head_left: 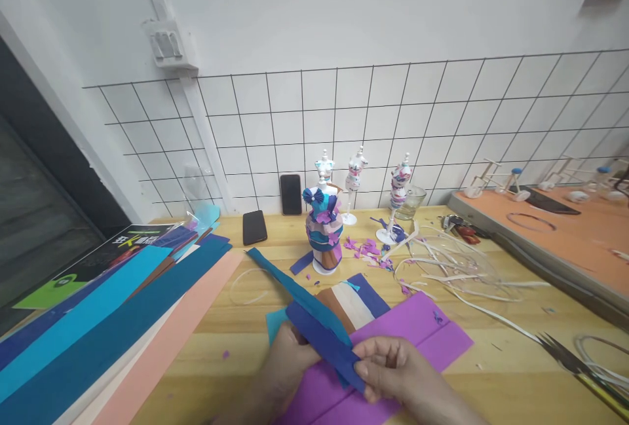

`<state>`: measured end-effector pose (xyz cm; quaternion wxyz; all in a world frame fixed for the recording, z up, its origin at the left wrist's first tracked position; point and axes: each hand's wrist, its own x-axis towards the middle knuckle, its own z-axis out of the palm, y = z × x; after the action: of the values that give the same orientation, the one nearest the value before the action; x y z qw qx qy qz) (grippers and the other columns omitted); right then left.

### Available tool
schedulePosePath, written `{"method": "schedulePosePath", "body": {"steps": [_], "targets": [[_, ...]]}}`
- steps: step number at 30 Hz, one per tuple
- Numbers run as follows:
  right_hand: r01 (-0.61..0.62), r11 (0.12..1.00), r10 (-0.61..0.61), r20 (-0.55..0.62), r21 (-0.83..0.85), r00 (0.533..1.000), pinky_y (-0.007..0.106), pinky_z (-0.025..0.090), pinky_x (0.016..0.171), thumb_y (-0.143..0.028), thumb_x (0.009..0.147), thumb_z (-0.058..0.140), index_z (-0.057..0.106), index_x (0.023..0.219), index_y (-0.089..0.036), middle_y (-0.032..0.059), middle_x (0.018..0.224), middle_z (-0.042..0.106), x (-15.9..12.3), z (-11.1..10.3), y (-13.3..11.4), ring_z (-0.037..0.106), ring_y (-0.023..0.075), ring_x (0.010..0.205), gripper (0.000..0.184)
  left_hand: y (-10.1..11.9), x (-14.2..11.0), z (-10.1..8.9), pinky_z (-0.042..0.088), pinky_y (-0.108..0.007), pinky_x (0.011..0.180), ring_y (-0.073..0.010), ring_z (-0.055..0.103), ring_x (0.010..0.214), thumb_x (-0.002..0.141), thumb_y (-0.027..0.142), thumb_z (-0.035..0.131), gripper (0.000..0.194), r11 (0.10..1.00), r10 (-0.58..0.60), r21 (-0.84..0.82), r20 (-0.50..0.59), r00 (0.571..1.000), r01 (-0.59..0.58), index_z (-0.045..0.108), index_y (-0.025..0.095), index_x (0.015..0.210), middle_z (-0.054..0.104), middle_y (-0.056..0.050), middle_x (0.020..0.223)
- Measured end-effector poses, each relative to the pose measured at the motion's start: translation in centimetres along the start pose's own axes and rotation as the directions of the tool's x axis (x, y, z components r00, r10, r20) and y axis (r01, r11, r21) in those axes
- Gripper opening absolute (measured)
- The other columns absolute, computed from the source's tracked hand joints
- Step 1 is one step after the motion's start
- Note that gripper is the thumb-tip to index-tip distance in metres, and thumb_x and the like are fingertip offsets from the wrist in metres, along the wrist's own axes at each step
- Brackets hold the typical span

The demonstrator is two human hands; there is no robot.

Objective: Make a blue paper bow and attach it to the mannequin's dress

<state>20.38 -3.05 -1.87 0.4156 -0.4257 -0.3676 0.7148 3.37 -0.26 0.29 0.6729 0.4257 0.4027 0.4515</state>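
A dark blue paper strip (319, 336) is stretched between my two hands, with a teal paper strip (304, 294) lying along and behind it. My left hand (289, 359) is closed on the strip's left part, its fingertips partly hidden behind the paper. At the strip's right end, my right hand (386, 369) pinches the edge between thumb and fingers. Beneath both hands lies a purple paper sheet (417, 340). A striped brown, cream and blue paper piece (351, 307) rests just beyond. Farther back stands a small mannequin (324, 228) dressed in layered paper with a blue bow.
Long coloured paper strips (118, 320) fill the left side. Other mini mannequins (356, 176) stand near the tiled wall by a glass (413, 202). Purple scraps (368, 248), tangled white cords (457, 261), a fork (565, 356) and two phones (254, 227) lie around. An orange board (550, 235) stands right.
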Motion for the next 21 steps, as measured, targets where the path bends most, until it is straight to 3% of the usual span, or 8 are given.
{"method": "schedulePosePath", "body": {"steps": [4,8,13,17,21], "targets": [[0.056,0.996,-0.056,0.009,-0.073,0.998,0.016,0.042,0.043,-0.038,0.054,0.079,0.067,0.074,-0.013,-0.0034,0.047,0.06,0.3,0.0,0.6,0.054,0.0061,0.038,0.035,0.0,0.1,-0.4,0.047,-0.027,0.067,-0.0182,0.06,0.069,0.053,0.016,0.077,0.022,0.992,0.097,0.078,0.028,0.995,-0.099,0.066,0.016,0.072,0.069,-0.002,0.072],[0.089,0.99,-0.086,0.033,-0.106,0.996,0.016,0.041,0.044,-0.04,0.056,0.077,0.064,0.067,-0.012,-0.0029,0.047,0.06,0.3,-0.1,0.6,0.052,0.0056,0.039,0.033,0.5,-0.2,-0.1,0.048,-0.028,0.071,-0.0184,0.062,0.072,0.054,0.016,0.077,0.025,0.999,0.023,0.039,0.018,1.0,-0.023,0.068,0.018,0.078,0.071,-0.001,0.075],[0.051,0.995,-0.048,0.038,-0.083,0.998,0.017,0.04,0.045,-0.041,0.058,0.076,0.058,0.068,-0.014,-0.0039,0.047,0.059,0.1,0.0,-0.1,0.053,0.0064,0.039,0.034,0.3,-0.2,0.1,0.047,-0.027,0.068,-0.0185,0.061,0.069,0.052,0.02,0.078,0.02,1.0,-0.013,0.009,0.015,1.0,0.013,0.07,0.016,0.069,0.071,-0.002,0.071],[0.047,0.994,-0.044,0.033,-0.1,0.999,0.018,0.04,0.045,-0.044,0.061,0.074,0.057,0.068,-0.014,-0.0032,0.048,0.059,-0.1,0.2,-0.5,0.051,0.006,0.038,0.035,-0.7,0.4,-0.5,0.045,-0.026,0.06,-0.0164,0.059,0.06,0.06,0.029,0.074,0.02,1.0,-0.008,-0.005,0.093,0.996,0.008,0.068,0.012,0.068,0.068,-0.005,0.064],[0.118,0.973,-0.125,-0.026,-0.198,0.992,0.019,0.038,0.047,-0.045,0.064,0.07,0.06,0.068,-0.014,-0.0027,0.05,0.057,-0.1,0.3,-0.6,0.049,0.0073,0.043,0.033,-1.2,0.6,-0.9,0.045,-0.026,0.059,-0.0148,0.058,0.058,0.064,0.03,0.072,0.022,0.997,-0.003,-0.07,0.134,0.991,0.012,0.067,0.011,0.073,0.067,-0.006,0.065]]}}
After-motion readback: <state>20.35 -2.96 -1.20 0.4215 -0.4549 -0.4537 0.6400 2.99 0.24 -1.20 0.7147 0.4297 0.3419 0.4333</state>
